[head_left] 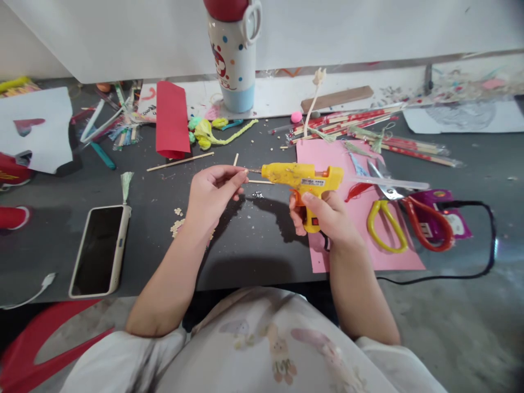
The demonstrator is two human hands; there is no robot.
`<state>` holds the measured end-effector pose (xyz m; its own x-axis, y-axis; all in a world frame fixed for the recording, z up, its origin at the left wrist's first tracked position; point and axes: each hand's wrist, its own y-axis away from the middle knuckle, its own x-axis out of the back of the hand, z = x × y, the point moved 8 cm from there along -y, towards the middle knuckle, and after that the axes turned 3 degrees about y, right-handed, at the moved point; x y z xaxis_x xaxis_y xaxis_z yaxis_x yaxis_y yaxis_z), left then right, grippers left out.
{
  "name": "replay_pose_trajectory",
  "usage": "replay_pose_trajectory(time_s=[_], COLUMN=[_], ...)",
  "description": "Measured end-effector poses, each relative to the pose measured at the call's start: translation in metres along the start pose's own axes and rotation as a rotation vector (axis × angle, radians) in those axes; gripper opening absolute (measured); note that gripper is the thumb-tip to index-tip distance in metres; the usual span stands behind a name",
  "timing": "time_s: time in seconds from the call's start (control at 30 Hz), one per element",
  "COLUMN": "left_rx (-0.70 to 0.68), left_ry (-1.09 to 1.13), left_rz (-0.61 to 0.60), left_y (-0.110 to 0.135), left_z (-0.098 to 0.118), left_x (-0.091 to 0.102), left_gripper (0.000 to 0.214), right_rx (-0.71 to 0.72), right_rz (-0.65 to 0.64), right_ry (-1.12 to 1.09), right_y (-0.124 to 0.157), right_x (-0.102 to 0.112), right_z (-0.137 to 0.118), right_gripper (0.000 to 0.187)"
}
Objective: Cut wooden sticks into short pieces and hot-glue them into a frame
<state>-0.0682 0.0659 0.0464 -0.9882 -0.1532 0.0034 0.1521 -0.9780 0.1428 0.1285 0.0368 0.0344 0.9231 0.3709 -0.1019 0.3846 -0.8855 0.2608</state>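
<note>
My right hand (327, 214) is wrapped round the grip of a yellow hot glue gun (286, 173), its nozzle pointing left. At the nozzle's tip, my left hand (219, 191) pinches a tiny pale piece, mostly hidden by the fingertips and too small to name. Behind the fingers lie thin wooden sticks (180, 161) on the dark table. A small heap of pale round bits (177, 226) sits partly under my left wrist. Below the nozzle, a shiny clear blob (257, 195) rests on the tabletop. Pink paper (327, 261) lies beneath my right wrist.
Scissors (387, 226) with yellow and red handles lie right of my right hand, near a black cable (491, 240). A phone (100, 251) is at left. A tall bottle (232, 60), red folded paper (172, 117) and packaged sticks (347, 121) line the back.
</note>
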Motion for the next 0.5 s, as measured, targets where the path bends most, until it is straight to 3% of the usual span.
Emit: replay_pose_trajectory(time_s=[0.5], left_rx=[-0.001], left_ry=[0.001], left_rz=[-0.006], left_y=[0.0017], left_z=[0.0018], left_x=[-0.0006], left_gripper=[0.023], right_rx=[-0.028], right_rz=[0.004], right_ry=[-0.014], right_y=[-0.0005], right_x=[-0.0001], right_z=[0.0036], right_gripper=[0.034])
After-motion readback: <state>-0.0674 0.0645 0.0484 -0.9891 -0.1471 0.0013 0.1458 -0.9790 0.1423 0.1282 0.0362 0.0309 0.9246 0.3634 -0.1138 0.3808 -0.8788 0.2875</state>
